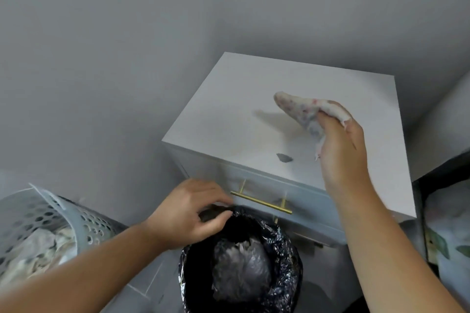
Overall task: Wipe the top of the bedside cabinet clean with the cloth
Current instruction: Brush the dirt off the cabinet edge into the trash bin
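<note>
Two bare forearms reach in from the bottom edge, and between them, just below the left hand (193, 213), stands a round bin (241, 262) lined with a crinkled, glossy black bag that holds pale crumpled waste. The left hand is curled, thumb and fingers pinching the bag's rim at the bin's far edge. Just beyond its knuckles runs a slim brass bar handle (262, 202) on a drawer front.

That drawer belongs to the bedside cabinet (229, 114), a boxy piece with smooth, matte white panels and square edges, set against a plain grey wall (127, 46) that fills the upper view. Its flat top shows faint smudging and one small dark grey scrap (284, 158), which lies near the front edge, to the left of the right hand's wrist.

The right hand (340, 145) is raised over the cabinet top, wrist bent, fingers closed around a bunched cloth (302, 109). The cloth is soft and white with small red and blue specks; a pointed end sticks out to the left of the fingers and casts a shadow on the top beneath, so it appears lifted off the surface.

Left of the left forearm sits a pale grey plastic basket (40, 213) with round perforations and crumpled fabric inside. Right of the right arm are a dark frame edge and some pale patterned fabric (447, 241).
</note>
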